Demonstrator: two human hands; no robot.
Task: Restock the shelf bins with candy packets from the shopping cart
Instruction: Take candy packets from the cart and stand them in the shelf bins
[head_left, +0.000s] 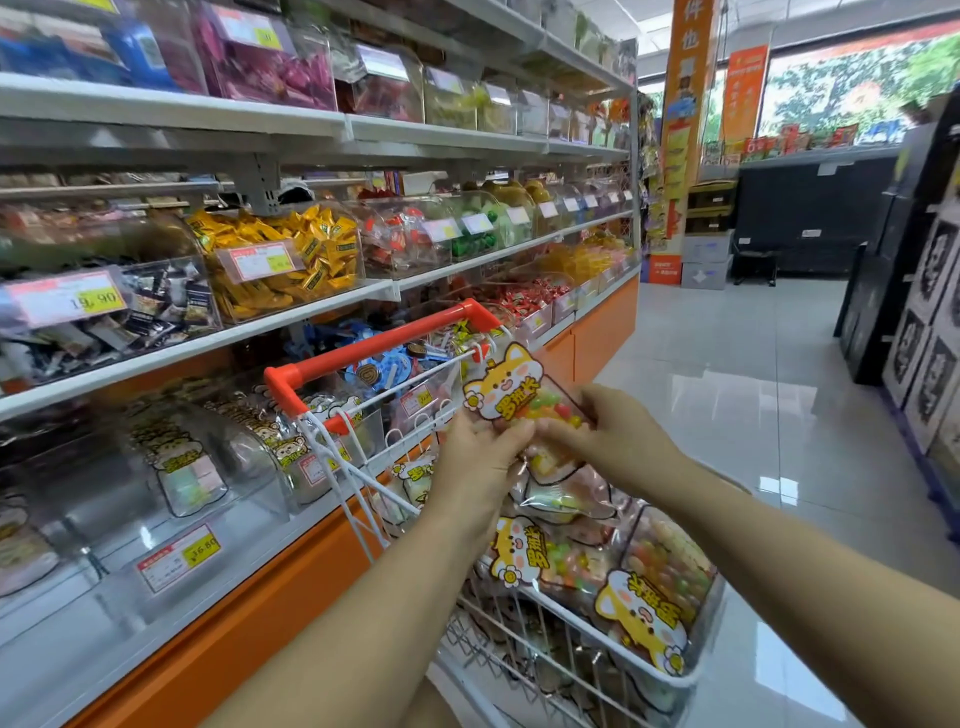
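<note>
A candy packet (511, 387) with an orange cartoon cat header and coloured sweets is held up above the shopping cart (566, 618). My left hand (480, 452) grips its lower left side and my right hand (613, 431) pinches its lower right side. More packets hang bunched below my hands, partly hidden by them. Several like packets (649, 603) lie in the white wire cart with the orange handle (374, 345). Clear shelf bins (192, 467) at lower left hold similar cat-header packets.
Shelves of clear bins with yellow (280, 254), red and green sweets run along the left, over an orange base (249, 623). A shiny tiled aisle (727, 374) opens to the right. Dark display boxes (924, 322) stand at far right.
</note>
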